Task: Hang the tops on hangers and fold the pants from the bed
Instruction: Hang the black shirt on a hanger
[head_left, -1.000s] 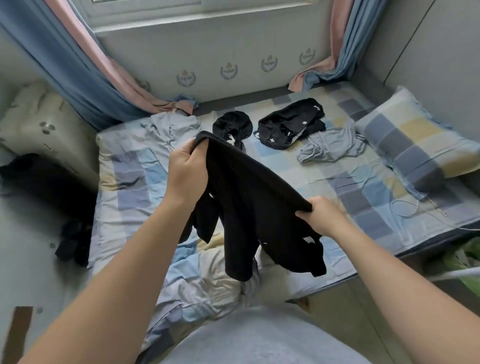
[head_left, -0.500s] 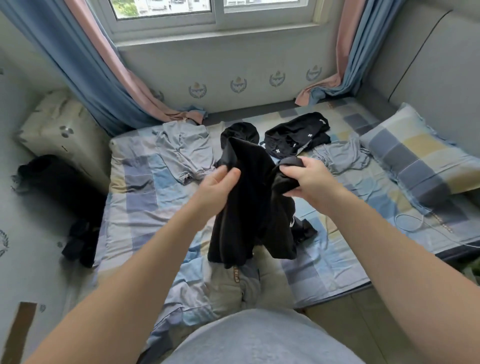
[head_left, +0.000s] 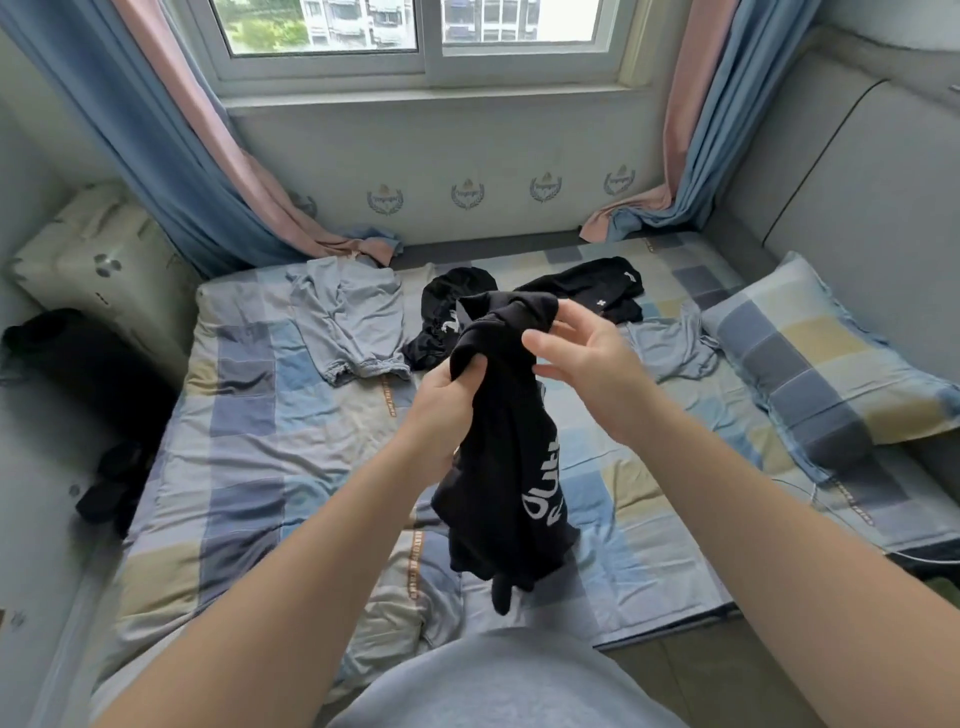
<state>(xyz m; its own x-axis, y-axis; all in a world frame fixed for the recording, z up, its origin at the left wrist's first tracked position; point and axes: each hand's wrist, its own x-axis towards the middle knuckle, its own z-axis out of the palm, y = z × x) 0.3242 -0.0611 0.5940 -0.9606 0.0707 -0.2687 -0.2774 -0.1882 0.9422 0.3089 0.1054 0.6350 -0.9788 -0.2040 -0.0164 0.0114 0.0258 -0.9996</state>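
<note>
The left hand (head_left: 449, 400) grips a bunched black garment (head_left: 506, 467) held over the bed (head_left: 260, 441); top or pants, I cannot tell. The right hand (head_left: 582, 369), at 2 o'clock from the left, has slack, straightened fingers just touching the fabric.

- Wide-angle head-worn view, from above the near edge of the bed (head_left: 249, 467).
- Faces forward and down, across the bed toward the window (head_left: 415, 31).
- Sits close above left hand (head_left: 447, 410) and right hand (head_left: 587, 364), near frame centre.
</note>
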